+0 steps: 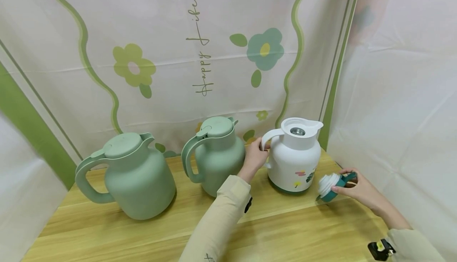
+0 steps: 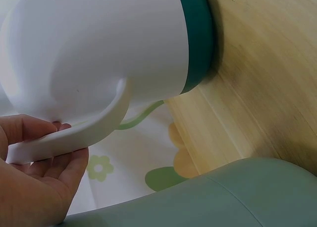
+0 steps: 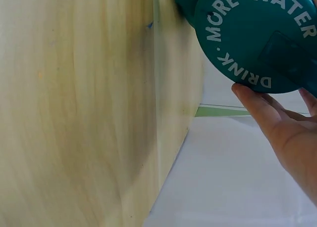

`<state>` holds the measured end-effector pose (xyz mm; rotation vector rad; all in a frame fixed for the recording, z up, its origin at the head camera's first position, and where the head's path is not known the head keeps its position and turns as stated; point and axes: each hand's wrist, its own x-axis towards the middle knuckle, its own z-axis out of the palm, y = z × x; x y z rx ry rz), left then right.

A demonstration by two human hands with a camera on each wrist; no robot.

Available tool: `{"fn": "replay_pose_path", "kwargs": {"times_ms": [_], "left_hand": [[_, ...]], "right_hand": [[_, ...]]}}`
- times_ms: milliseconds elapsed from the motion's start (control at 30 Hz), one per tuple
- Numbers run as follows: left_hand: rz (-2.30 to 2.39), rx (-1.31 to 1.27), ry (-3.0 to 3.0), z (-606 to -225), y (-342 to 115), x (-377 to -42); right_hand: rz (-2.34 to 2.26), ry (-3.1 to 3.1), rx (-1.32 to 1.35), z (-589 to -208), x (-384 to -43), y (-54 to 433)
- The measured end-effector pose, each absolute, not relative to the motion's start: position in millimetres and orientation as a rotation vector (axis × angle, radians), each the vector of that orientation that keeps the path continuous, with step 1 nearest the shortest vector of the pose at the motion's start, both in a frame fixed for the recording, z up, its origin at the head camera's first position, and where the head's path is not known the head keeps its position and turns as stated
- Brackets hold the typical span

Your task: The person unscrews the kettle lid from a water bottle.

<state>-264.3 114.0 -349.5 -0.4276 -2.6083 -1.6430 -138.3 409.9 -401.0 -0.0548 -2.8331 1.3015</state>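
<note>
Right of centre, my left grip (image 1: 256, 155) curls round the handle (image 1: 272, 135) of the white jug (image 1: 294, 163); lower right, my right grip (image 1: 360, 188), nearer the frame's edge, pinches the tilted lid (image 1: 327, 184), below and right of the jug's open mouth (image 1: 297, 131).

The left jug (image 1: 141, 182), middle jug (image 1: 219, 159) and right jug (image 1: 290, 161) stand on the table (image 1: 289, 230), lid (image 1: 329, 186) to their right, curtain (image 1: 168, 107) at far side

Right wrist view, upper right: the teal lid (image 3: 240, 41) is sliced by the edge! Left wrist view: the white jug (image 2: 119, 43) runs off upper left, the green jug (image 2: 237, 197) off lower right.
</note>
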Motion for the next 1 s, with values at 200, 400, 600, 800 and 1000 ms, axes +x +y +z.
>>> {"fn": "replay_pose_path", "kwargs": {"times_ms": [200, 400, 600, 800, 1000], "left_hand": [[-1.64, -0.424, -2.605, -349.1, 114.1, -264.1], [-1.645, -0.436, -2.594, -349.1, 114.4, -264.2], [-1.644, -0.435, -2.594, -349.3, 115.0, -264.4], [-1.645, -0.43, -2.594, -349.3, 114.8, -263.9], [-1.631, -0.422, -2.6, -350.0, 114.5, -264.0]], "right_hand": [[1.271, -2.852, -0.086, -402.7, -137.4, 410.9], [1.267, -2.866, -0.139, -403.4, -136.1, 412.7], [1.274, -2.842, -0.113, -406.6, -135.4, 417.1], [1.225, -2.855, -0.107, -409.1, -133.2, 422.8], [1.168, -2.894, -0.133, -410.1, -131.0, 427.7]]}}
